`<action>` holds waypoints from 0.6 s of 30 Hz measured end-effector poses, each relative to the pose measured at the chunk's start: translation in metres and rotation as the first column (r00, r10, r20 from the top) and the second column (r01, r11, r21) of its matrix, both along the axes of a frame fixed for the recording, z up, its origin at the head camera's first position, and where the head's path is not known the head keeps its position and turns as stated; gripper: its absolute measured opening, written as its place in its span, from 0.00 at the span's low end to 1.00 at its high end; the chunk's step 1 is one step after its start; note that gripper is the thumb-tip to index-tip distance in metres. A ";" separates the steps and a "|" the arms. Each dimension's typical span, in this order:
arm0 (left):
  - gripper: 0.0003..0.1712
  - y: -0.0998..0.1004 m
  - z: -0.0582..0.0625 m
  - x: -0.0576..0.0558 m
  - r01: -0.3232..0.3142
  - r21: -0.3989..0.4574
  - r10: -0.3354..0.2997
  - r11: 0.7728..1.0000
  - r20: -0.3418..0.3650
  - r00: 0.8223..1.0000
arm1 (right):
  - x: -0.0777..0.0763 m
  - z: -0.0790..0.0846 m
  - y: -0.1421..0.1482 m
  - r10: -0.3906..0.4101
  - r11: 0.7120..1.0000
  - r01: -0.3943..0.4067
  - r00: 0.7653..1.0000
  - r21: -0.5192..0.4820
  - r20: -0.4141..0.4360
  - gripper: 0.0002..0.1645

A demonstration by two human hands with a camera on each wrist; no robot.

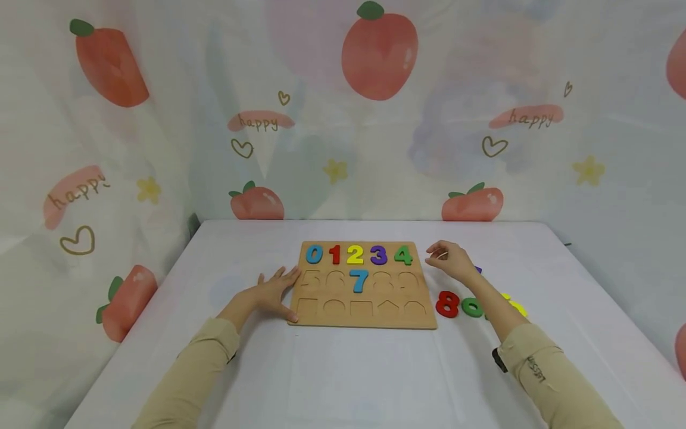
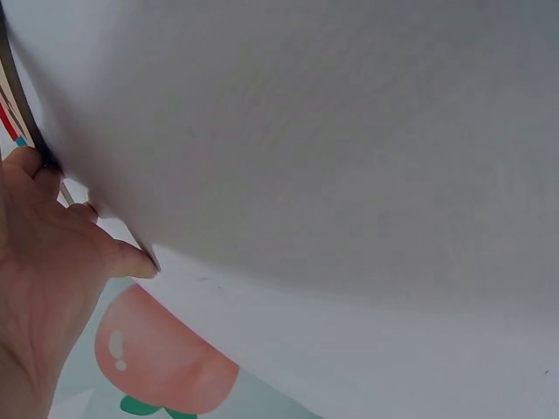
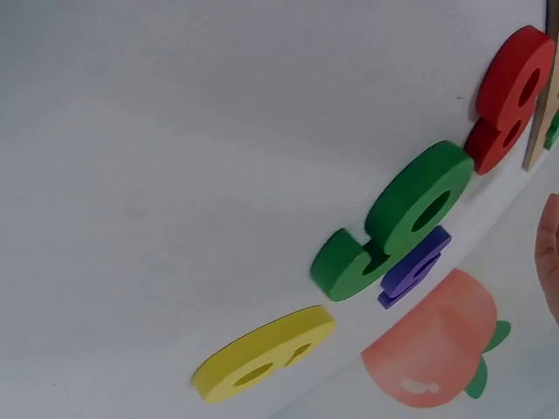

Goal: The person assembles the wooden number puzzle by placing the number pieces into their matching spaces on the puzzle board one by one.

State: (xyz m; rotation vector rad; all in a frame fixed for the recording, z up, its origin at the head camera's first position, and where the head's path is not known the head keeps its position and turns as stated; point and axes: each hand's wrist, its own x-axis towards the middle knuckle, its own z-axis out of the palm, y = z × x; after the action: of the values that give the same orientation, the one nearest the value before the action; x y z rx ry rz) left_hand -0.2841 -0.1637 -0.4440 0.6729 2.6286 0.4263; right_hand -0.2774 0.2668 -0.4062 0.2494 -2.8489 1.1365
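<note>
My left hand (image 1: 270,295) rests with spread fingers against the left edge of the wooden number puzzle board (image 1: 343,293). Along its top row lie a blue 0 (image 1: 308,255), red 1 (image 1: 336,256), yellow 2 (image 1: 355,257), purple 3 (image 1: 381,256) and green 4 (image 1: 404,257). A blue 7 (image 1: 360,281) lies in the middle row. Just right of the 4, past the board's edge, my right hand (image 1: 450,260) hovers with loosely bent fingers and nothing seen in them. Only a sliver of that hand shows in the right wrist view.
Right of the board lie a red 8 (image 1: 447,304) and a green number piece (image 3: 393,214). A purple piece (image 3: 403,278) and a yellow piece (image 3: 262,342) are beyond, partly hidden by the right forearm in the head view. A printed curtain (image 1: 375,155) hangs behind the white table (image 1: 364,375).
</note>
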 end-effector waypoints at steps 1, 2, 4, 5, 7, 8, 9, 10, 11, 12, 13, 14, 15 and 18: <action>0.69 0.000 0.001 0.000 0.003 -0.001 -0.003 1.000 -0.001 1.000 | 0.000 -0.001 0.003 0.001 1.000 -0.001 1.000 0.010 -0.011 0.17; 0.69 0.000 0.001 0.000 0.005 -0.002 -0.005 1.000 -0.001 1.000 | 0.001 -0.002 0.006 0.000 1.000 0.000 1.000 0.019 -0.023 0.17; 0.70 0.000 0.002 -0.001 0.011 0.001 -0.011 1.000 0.001 1.000 | 0.003 -0.004 0.012 -0.004 0.999 0.005 0.999 0.036 -0.034 0.17; 0.70 0.000 0.002 -0.001 0.014 0.001 -0.014 1.000 0.001 1.000 | 0.003 -0.005 0.015 -0.006 0.999 0.008 0.999 0.049 -0.039 0.17; 0.70 0.000 0.001 -0.002 0.022 -0.002 -0.022 1.000 0.004 1.000 | 0.005 -0.008 0.020 -0.003 0.997 0.007 0.999 0.072 -0.052 0.17; 0.70 -0.001 0.001 -0.002 0.026 -0.002 -0.026 1.000 0.004 1.000 | 0.006 -0.009 0.023 0.000 0.997 0.005 0.998 0.083 -0.059 0.17; 0.70 -0.001 0.000 -0.002 0.028 -0.003 -0.028 1.000 0.003 1.000 | 0.008 -0.010 0.026 0.005 0.996 0.001 0.998 0.092 -0.065 0.18; 0.70 -0.002 -0.001 -0.002 0.029 -0.007 -0.029 1.000 0.002 1.000 | 0.009 -0.011 0.029 0.011 0.995 -0.004 0.998 0.098 -0.070 0.18; 0.70 -0.002 -0.001 -0.002 0.028 -0.008 -0.028 1.000 0.001 1.000 | 0.010 -0.011 0.032 0.018 0.994 -0.009 0.997 0.110 -0.079 0.19; 0.70 -0.002 -0.001 -0.002 0.026 -0.007 -0.026 1.000 0.001 1.000 | 0.012 -0.011 0.035 0.024 0.993 -0.014 0.996 0.116 -0.091 0.19; 0.70 -0.003 -0.001 -0.002 0.023 -0.006 -0.023 1.000 0.001 1.000 | 0.013 -0.011 0.038 0.030 0.992 -0.017 0.994 0.124 -0.102 0.19; 0.70 -0.003 -0.001 -0.001 0.020 -0.003 -0.020 1.000 0.001 1.000 | 0.014 -0.012 0.041 0.032 0.991 -0.018 0.994 0.129 -0.107 0.20; 0.70 -0.003 -0.001 -0.001 0.018 -0.001 -0.018 1.000 0.003 1.000 | 0.015 -0.012 0.044 0.032 0.991 -0.017 0.993 0.135 -0.112 0.21; 0.69 -0.002 -0.001 0.000 0.014 -0.004 -0.014 1.000 0.009 1.000 | 0.018 -0.012 0.055 0.021 0.987 -0.003 0.994 0.163 -0.108 0.24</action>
State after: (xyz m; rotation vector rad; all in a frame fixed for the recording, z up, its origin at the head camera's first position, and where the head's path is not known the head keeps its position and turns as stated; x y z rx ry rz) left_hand -0.2841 -0.1655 -0.4449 0.6860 2.6143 0.4189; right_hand -0.2595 0.3215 -0.4186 0.3274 -2.8480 0.8635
